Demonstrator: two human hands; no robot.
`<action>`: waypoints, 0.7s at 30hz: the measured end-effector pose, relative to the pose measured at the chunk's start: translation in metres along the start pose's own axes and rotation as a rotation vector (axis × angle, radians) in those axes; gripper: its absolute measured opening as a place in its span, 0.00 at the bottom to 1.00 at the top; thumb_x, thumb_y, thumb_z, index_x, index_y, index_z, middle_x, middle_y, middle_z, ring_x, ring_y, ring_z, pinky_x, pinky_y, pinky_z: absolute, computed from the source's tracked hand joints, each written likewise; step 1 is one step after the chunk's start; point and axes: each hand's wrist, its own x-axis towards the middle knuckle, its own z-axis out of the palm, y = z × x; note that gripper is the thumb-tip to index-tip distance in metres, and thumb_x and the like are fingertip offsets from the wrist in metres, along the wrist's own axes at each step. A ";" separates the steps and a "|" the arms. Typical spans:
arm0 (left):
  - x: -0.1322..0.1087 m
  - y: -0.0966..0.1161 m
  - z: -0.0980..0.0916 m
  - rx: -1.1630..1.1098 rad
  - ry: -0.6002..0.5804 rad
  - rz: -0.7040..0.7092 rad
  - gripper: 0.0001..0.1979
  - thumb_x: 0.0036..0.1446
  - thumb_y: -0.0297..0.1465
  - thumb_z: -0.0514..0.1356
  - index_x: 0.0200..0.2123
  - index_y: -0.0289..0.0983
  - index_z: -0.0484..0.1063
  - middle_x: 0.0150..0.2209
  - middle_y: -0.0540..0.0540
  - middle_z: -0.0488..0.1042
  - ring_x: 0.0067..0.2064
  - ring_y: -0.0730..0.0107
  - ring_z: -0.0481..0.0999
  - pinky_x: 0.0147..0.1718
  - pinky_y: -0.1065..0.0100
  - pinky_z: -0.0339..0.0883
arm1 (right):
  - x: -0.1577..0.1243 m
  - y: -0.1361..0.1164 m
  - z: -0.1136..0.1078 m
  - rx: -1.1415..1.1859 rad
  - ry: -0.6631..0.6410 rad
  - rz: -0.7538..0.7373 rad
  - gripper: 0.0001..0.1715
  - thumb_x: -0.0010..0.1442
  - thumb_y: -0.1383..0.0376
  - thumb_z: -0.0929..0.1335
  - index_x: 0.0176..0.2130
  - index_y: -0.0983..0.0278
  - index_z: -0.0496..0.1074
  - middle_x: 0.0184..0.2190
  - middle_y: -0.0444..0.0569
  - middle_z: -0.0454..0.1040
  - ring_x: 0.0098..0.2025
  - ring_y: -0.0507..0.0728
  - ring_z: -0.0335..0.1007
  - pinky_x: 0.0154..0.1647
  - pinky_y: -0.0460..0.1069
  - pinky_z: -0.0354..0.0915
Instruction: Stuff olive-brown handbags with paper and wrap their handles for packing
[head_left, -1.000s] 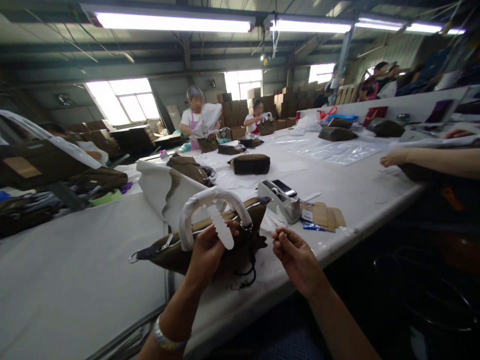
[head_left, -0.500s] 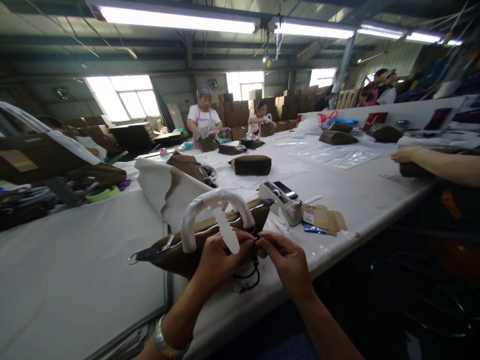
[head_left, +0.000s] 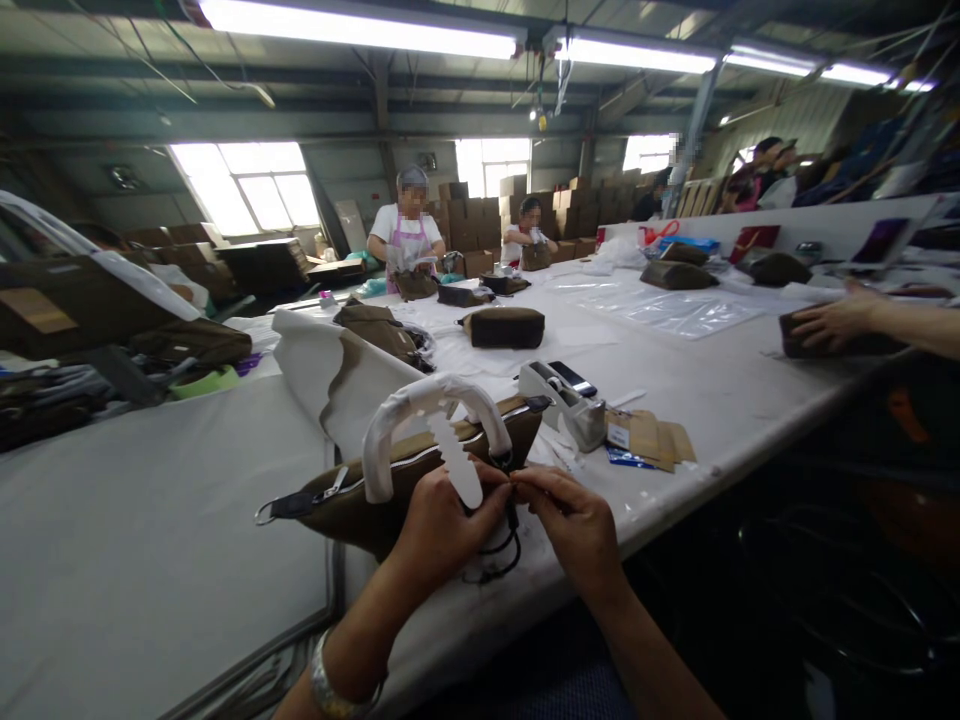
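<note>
Brown bag (head_left: 352,500) lies just beyond the left hand (head_left: 442,520), which curls round a white notched strip (head_left: 461,470) under the wrapped handle (head_left: 427,400). The right hand (head_left: 574,525) meets it, fingertips pinched on something too small to make out. A black cord (head_left: 495,565) loops beneath, partly hidden.

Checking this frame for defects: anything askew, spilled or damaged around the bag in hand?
Nothing spilled or damaged. Two loose ends: a white strip dangles from the wrapped handle of the bag, by the left hand, and a black cord loops near the table edge beside the right hand.
</note>
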 end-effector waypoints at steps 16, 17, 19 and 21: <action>0.001 -0.004 0.006 -0.002 0.015 -0.018 0.06 0.62 0.29 0.61 0.32 0.39 0.78 0.33 0.46 0.79 0.39 0.62 0.78 0.42 0.62 0.70 | -0.002 0.001 0.003 -0.150 -0.051 -0.207 0.15 0.64 0.70 0.68 0.46 0.56 0.81 0.41 0.48 0.82 0.41 0.56 0.79 0.43 0.49 0.76; 0.002 -0.005 0.006 0.007 -0.002 -0.002 0.06 0.62 0.29 0.61 0.33 0.39 0.78 0.34 0.47 0.79 0.40 0.62 0.78 0.43 0.62 0.70 | 0.002 0.000 -0.004 -0.140 -0.086 -0.196 0.14 0.64 0.68 0.69 0.46 0.56 0.81 0.41 0.48 0.82 0.39 0.56 0.80 0.42 0.49 0.76; 0.002 -0.008 0.005 0.034 -0.009 0.027 0.05 0.62 0.31 0.62 0.39 0.41 0.78 0.38 0.46 0.80 0.42 0.61 0.79 0.44 0.62 0.72 | 0.017 -0.003 -0.019 -0.109 -0.042 -0.168 0.12 0.66 0.64 0.68 0.47 0.57 0.80 0.40 0.49 0.81 0.31 0.54 0.78 0.35 0.48 0.76; -0.001 -0.015 0.005 0.072 0.058 0.077 0.10 0.61 0.33 0.64 0.47 0.42 0.77 0.44 0.44 0.80 0.46 0.60 0.79 0.46 0.62 0.74 | 0.046 -0.002 -0.030 -0.091 0.155 -0.140 0.14 0.69 0.59 0.66 0.47 0.61 0.78 0.37 0.49 0.80 0.23 0.50 0.72 0.27 0.47 0.72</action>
